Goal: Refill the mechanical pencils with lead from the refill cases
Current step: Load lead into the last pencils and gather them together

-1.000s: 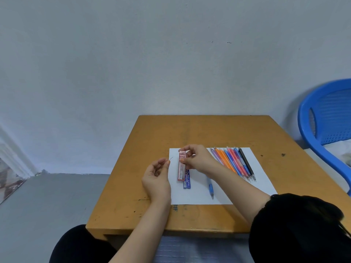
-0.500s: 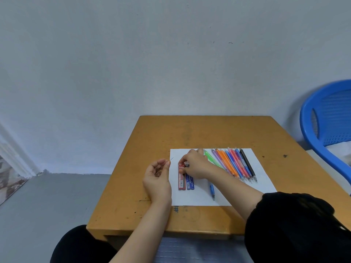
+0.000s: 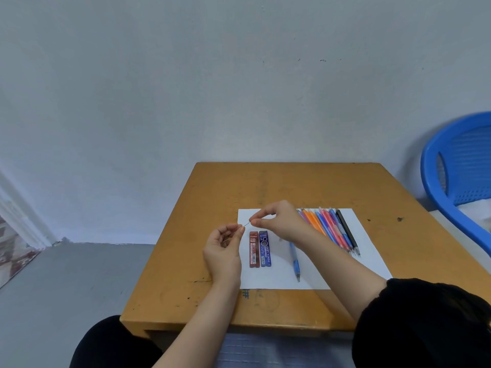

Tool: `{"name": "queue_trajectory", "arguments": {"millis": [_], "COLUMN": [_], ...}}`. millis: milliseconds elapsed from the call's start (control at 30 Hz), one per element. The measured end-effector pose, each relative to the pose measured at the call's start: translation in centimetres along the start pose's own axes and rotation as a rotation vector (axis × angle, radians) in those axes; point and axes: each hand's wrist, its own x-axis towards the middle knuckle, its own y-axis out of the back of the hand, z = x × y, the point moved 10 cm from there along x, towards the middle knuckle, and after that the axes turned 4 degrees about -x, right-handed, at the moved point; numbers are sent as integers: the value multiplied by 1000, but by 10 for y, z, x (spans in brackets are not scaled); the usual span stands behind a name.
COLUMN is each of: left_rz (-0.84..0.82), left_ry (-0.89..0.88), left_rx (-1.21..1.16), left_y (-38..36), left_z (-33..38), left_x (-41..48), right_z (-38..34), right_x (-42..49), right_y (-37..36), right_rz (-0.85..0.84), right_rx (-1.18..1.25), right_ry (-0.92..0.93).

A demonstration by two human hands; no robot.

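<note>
A thin lead stick (image 3: pixel 247 224) is pinched at its lower end by my left hand (image 3: pixel 224 251) and at its upper end by my right hand (image 3: pixel 279 220), both raised a little above the white paper sheet (image 3: pixel 313 277). Two refill cases lie side by side on the sheet below the hands: a red case (image 3: pixel 254 249) and a blue case (image 3: pixel 265 248). A lone blue mechanical pencil (image 3: pixel 295 261) lies to their right, its upper end hidden by my right forearm. Several coloured mechanical pencils (image 3: pixel 329 229) lie in a row at the sheet's right.
The sheet lies on a small wooden table (image 3: pixel 212 197) against a grey wall. A blue plastic chair (image 3: pixel 457 166) stands at the right. Grey floor shows to the left of the table.
My right hand let the red case down beside the blue one, then rose and moved left to pinch the lead held by my left hand. The left hand stayed nearly still.
</note>
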Motion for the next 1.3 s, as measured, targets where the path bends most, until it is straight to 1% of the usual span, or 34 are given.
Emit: {"name": "queue_trajectory", "arguments": {"millis": [233,400,533,733,900,1100,1300], "left_rz": [-23,-35,-48,-96,-111,-157,-198], "left_ry": [-10,-11,27,38,38,19,13], "left_rx": [12,46,66,199,239,260,336], "left_y": [-2,-5,-6,-12,-14,-21,-25], "left_z": [0,1,-3,-7,-7,-4,-9], "left_x": [0,-1,-4,-4,-4,-6,-3], "right_z": [-1,-1,1,8,21,28,36], "right_x": [2,2,-1,-4,-7,-16,-21], "right_y": [0,2,13,34,40,45,46], "right_rz": [-4,35,96,193,215,220,230], "right_rx": [-94,-150,-180,-127,-82,138,196], "right_ry": [45,49,51,59,16,-19,-52]}}
